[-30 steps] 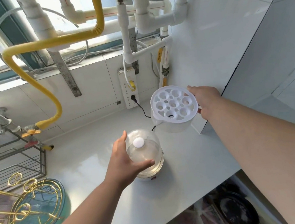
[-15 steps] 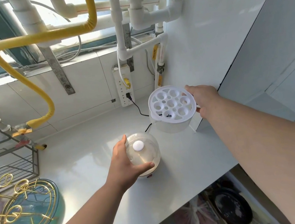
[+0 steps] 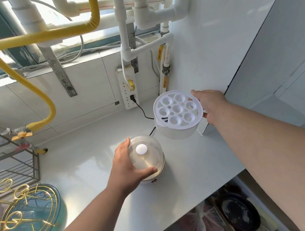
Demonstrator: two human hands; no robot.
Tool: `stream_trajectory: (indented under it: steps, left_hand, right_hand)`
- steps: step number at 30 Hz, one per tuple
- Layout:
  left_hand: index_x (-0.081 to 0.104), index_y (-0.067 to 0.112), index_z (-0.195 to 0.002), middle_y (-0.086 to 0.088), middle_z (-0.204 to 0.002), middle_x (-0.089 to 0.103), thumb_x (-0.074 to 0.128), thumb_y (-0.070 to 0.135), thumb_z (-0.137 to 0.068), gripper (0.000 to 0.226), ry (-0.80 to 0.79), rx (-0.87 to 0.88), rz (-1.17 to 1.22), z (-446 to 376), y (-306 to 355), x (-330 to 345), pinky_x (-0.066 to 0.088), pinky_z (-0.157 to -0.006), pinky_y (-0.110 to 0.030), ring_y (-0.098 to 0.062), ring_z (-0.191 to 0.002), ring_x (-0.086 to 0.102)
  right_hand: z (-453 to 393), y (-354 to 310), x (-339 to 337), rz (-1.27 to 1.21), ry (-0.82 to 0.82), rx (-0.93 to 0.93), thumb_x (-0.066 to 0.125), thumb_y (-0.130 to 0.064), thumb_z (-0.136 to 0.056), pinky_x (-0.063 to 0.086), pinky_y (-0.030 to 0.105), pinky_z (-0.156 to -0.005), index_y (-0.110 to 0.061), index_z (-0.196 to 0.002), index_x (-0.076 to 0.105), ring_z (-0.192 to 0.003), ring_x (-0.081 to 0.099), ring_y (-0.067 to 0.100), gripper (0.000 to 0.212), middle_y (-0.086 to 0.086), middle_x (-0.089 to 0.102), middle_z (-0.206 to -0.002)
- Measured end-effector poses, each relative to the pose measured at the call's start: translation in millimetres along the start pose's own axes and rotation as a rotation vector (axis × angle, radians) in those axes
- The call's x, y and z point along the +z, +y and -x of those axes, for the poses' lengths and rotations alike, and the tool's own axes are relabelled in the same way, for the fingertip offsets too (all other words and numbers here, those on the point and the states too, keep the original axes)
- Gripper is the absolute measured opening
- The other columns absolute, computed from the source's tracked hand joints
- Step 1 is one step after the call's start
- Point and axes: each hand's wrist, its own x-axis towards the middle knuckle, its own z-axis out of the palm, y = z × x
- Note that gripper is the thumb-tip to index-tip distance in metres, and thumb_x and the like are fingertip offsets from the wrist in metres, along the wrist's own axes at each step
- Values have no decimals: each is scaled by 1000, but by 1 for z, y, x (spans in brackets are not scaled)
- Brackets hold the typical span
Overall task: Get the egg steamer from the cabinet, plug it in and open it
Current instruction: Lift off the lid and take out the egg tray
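Observation:
The egg steamer base [image 3: 156,177] stands on the white counter [image 3: 88,160], still covered by a clear domed lid [image 3: 149,159] with a white knob [image 3: 141,149]. My left hand [image 3: 130,167] grips that lid from the left side, thumb at the front. My right hand [image 3: 210,105] holds the white egg tray tier [image 3: 178,112], with round holes, in the air to the right of and behind the base. A black cord [image 3: 145,114] runs from the steamer to a plug in the white power strip [image 3: 127,88] on the wall.
A black wire rack [image 3: 11,165] stands at the left. A round teal tray with a gold wire stand [image 3: 26,217] lies at the front left. White and yellow pipes [image 3: 30,36] run along the window wall. Below the counter edge, an open cabinet [image 3: 235,218] shows a dark pan and bags.
My right hand has kept the egg tray tier raised and moved it slightly right. My left hand stays on the domed lid.

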Motion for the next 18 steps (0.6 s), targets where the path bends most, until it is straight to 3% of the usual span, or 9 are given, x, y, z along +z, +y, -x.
stream_trajectory:
  steps: [4, 9, 12, 18]
  left_hand:
    - [18, 31, -169, 10, -167, 28, 96, 66, -47, 149, -21, -2, 4, 2, 0, 2, 26, -122, -29, -8, -155, 27]
    - [19, 29, -169, 11, -167, 27, 94, 71, -45, 151, -13, -15, -2, 2, 0, 5, 25, -122, -28, -8, -156, 26]
    - [16, 27, -170, 10, -169, 25, 94, 72, -45, 153, -25, -26, 10, -1, 3, 7, 25, -123, -29, -10, -157, 24]
    - [5, 25, -172, 9, -179, 9, 92, 76, -45, 162, -72, -25, 67, -5, 6, -2, 17, -131, -37, -9, -164, 6]
  right_hand:
    - [-2, 1, 2, -1, 0, -2, 79, -29, -94, 61, 40, -87, -13, -119, 74, -84, 70, 22, 29, 6, 80, -113]
    - [-7, 1, 6, 7, -2, -6, 80, -29, -94, 60, 35, -76, -21, -95, 71, -80, 70, 20, 12, 4, 80, -105]
    - [-7, 0, 8, 5, -2, 0, 80, -31, -94, 61, 36, -78, -22, -95, 71, -81, 70, 20, 13, 3, 79, -102]
    - [-4, -4, 10, -12, -21, -2, 80, -30, -93, 58, 32, -67, -19, -102, 73, -76, 70, 18, 16, -1, 76, -91]
